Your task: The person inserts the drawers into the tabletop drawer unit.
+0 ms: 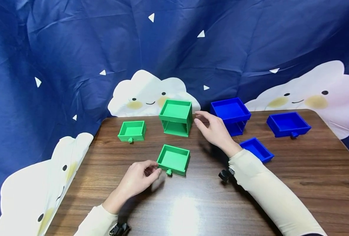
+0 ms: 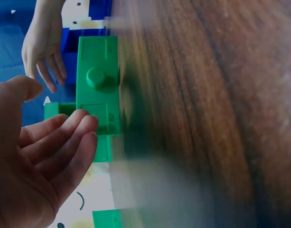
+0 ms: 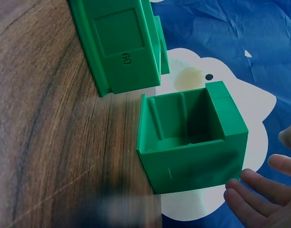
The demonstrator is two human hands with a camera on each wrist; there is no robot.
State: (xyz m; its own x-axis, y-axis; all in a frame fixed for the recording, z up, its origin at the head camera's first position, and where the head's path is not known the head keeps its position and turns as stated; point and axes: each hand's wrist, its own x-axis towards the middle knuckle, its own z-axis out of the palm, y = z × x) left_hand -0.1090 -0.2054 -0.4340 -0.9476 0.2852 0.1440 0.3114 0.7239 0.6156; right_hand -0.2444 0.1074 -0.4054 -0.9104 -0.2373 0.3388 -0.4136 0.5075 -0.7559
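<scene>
My left hand (image 1: 137, 178) is at the left front corner of a green drawer (image 1: 174, 158) with a round knob (image 1: 169, 172), fingertips right at its edge. The left wrist view shows its fingers loosely bent before the drawer's front panel (image 2: 98, 52), none curled round it. Just right of a green cabinet (image 1: 175, 110), open at the front, hovers my right hand (image 1: 214, 131), fingers relaxed and holding nothing. In the right wrist view its fingertips are close to the side wall of that cabinet (image 3: 197, 166).
A second green drawer (image 1: 132, 131) sits at the back left. Behind my right hand stands a blue cabinet (image 1: 230, 110); one blue drawer (image 1: 257, 150) lies partly hidden by my right forearm, another (image 1: 288, 124) farther right. A blue curtain (image 1: 174, 42) hangs behind the wooden table (image 1: 304, 183).
</scene>
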